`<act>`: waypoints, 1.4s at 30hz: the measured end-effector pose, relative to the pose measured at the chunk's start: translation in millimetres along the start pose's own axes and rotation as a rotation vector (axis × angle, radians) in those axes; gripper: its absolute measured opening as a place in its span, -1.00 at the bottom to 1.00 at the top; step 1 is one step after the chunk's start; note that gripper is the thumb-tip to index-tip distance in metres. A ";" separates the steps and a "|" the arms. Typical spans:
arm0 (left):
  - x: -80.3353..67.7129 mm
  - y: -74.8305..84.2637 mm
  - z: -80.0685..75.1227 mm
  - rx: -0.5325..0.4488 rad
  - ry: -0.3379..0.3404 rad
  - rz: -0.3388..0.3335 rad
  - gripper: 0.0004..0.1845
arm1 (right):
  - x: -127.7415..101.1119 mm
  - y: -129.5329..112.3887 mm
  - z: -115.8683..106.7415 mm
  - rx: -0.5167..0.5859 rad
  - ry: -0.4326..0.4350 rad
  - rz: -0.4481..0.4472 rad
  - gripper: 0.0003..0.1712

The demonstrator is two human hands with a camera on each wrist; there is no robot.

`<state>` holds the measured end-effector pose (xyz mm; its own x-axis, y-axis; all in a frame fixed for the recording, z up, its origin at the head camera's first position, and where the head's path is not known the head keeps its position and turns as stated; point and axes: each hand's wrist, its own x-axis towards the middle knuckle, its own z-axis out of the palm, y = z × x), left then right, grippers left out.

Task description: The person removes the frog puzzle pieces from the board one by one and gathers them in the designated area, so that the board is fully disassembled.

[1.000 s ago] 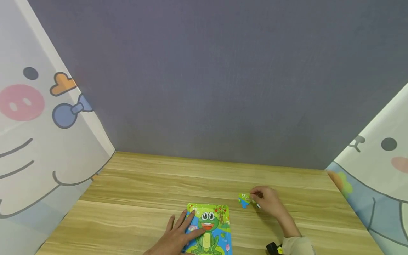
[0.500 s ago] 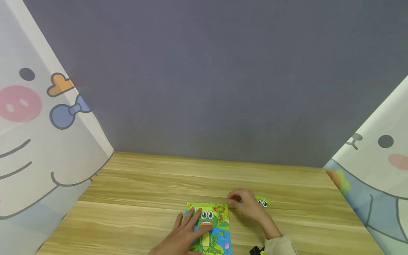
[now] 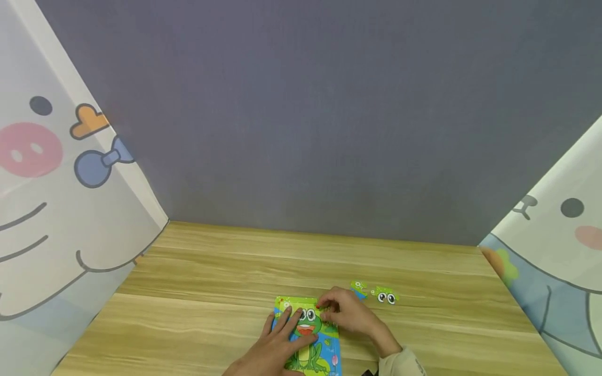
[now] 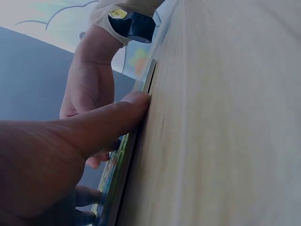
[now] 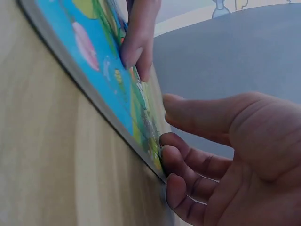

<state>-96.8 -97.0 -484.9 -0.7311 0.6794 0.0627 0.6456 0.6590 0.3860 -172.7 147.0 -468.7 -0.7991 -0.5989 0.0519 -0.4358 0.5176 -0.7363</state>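
Note:
A frog jigsaw board (image 3: pixel 331 347) lies on the table, a green frog on a blue and green ground. My left hand (image 3: pixel 275 344) rests on its left half with fingers spread; in the left wrist view its thumb (image 4: pixel 113 122) lies along the board's edge. At the board's upper right corner is my right hand (image 3: pixel 348 313), bent fingertips touching the tree picture. In the right wrist view the thumb stands apart from the curled fingers (image 5: pixel 176 160), with nothing visible between them. Two loose jigsaw pieces lie beyond: one with eyes (image 3: pixel 386 296), one green and blue (image 3: pixel 359 289).
The wood-grain table (image 3: pixel 211 271) runs back to a grey wall panel (image 3: pixel 301 120). Cartoon-printed panels (image 3: pixel 113 209) stand at both sides. A black strap device (image 4: pixel 134 27) is worn on the right wrist.
My right hand has moved left from the loose pieces to the board's upper right corner, uncovering both pieces. My left hand has slid slightly right on the board.

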 end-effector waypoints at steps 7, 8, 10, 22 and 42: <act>-1.5 -0.9 3.8 0.077 0.021 0.030 -0.28 | -2.4 -0.1 4.4 -0.094 -0.044 -0.051 -0.73; -1.5 -1.0 4.0 0.082 0.020 0.031 -0.28 | -2.3 -0.8 4.9 -0.103 -0.041 -0.052 -0.73; -1.5 -1.0 4.0 0.096 0.014 0.031 -0.26 | -2.3 -1.9 6.2 -0.114 -0.038 -0.048 -0.73; -1.3 -1.6 4.1 0.171 0.008 0.029 -0.20 | -0.9 -6.9 10.2 -0.197 -0.018 0.003 -0.78; -0.8 -4.0 5.9 0.178 0.026 0.041 -0.16 | -2.0 -6.9 10.3 -0.181 0.002 0.012 -0.69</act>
<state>-97.5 -98.3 -491.9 -0.7072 0.7000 0.0996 0.7023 0.6790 0.2138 -163.8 138.4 -470.7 -0.8057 -0.5906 0.0454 -0.4931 0.6264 -0.6037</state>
